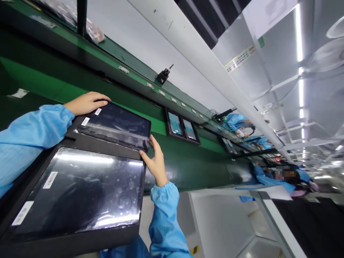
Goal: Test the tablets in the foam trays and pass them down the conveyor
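Two dark tablets lie side by side in a black tray, their glossy faces up, with white barcode labels at the left ends. The far tablet [118, 123] sits slightly askew, held between both hands. My left hand [87, 103] grips its far left corner, fingers over the edge. At the opposite end, my right hand [156, 163] pinches the near right corner between thumb and fingers. Closer to me, the near tablet [91, 193] carries a clear, bubbled film that reflects the lights. The black tray [80, 143] shows between the two.
Along the green bench [185, 165], another black tray [183, 125] holds two lit tablets. A black plug adapter [162, 76] rests on the shelf ledge above. Small metal pieces [161, 93] line that ledge. Co-workers in blue sleeves [233, 122] sit farther down the line.
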A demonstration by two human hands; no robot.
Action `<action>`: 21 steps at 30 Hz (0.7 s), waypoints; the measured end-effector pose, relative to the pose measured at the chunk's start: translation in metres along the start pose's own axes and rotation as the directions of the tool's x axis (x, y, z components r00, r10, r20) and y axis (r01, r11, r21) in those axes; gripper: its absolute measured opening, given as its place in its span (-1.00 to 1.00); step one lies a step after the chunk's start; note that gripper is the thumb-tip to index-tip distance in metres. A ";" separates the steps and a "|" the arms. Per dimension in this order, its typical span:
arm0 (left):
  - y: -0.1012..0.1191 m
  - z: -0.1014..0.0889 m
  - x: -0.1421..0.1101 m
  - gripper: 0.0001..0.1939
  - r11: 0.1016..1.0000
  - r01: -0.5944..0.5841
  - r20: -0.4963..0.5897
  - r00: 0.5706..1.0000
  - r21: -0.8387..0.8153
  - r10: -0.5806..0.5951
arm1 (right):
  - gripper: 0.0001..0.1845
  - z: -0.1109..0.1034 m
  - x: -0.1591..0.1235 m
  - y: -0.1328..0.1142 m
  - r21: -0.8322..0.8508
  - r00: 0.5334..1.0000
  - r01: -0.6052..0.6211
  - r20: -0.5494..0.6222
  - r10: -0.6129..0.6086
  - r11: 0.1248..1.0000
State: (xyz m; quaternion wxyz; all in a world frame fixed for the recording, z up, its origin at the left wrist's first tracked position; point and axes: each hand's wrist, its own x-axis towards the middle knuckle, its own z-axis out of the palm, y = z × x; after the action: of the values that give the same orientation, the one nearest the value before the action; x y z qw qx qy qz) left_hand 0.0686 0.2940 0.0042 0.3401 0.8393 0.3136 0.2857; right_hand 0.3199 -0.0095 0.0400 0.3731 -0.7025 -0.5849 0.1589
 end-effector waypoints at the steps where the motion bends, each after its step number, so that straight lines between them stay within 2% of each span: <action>1: 0.001 0.000 0.000 -0.34 1.000 0.007 0.001 1.000 0.007 -0.007 | -0.17 0.003 0.000 -0.001 -0.006 1.000 0.002 -0.014 -0.002 1.000; 6: 0.006 -0.003 -0.003 -0.23 0.999 0.025 0.005 1.000 0.039 -0.025 | -0.20 0.009 0.004 -0.007 -0.045 1.000 0.016 -0.012 -0.016 0.999; 9: 0.009 -0.004 -0.004 -0.13 0.999 0.031 0.005 1.000 0.045 -0.031 | -0.17 0.008 -0.005 -0.010 0.042 1.000 -0.023 0.011 0.022 0.999; 11: 0.012 -0.005 -0.005 -0.06 0.998 0.034 0.004 0.999 0.046 -0.034 | -0.08 0.005 -0.028 -0.016 0.160 0.997 -0.068 0.047 0.061 0.985; 14: 0.016 -0.007 -0.007 0.00 0.998 0.041 0.007 0.999 0.048 -0.041 | 0.04 -0.003 -0.084 -0.030 0.259 0.984 -0.100 0.168 0.057 0.961; 16: 0.018 -0.007 -0.008 0.03 0.997 0.053 0.003 0.999 0.049 -0.053 | 0.12 -0.008 -0.125 -0.040 0.221 0.952 -0.130 0.300 0.060 0.967; 18: 0.019 -0.007 -0.009 0.03 0.996 0.068 0.001 0.998 0.049 -0.068 | 0.25 -0.011 -0.156 -0.047 0.189 0.921 -0.158 0.383 0.075 0.969; 21: 0.018 -0.007 -0.008 -0.02 0.996 0.072 0.001 0.997 0.047 -0.072 | 0.27 -0.007 -0.178 -0.052 0.159 0.926 -0.176 0.362 0.108 0.971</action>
State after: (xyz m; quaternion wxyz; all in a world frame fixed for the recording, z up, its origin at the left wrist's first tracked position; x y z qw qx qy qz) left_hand 0.0641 0.2806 0.0195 0.3307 0.8355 0.3500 0.2647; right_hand 0.2409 -0.1773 0.0436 0.3152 -0.6649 -0.5716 0.3630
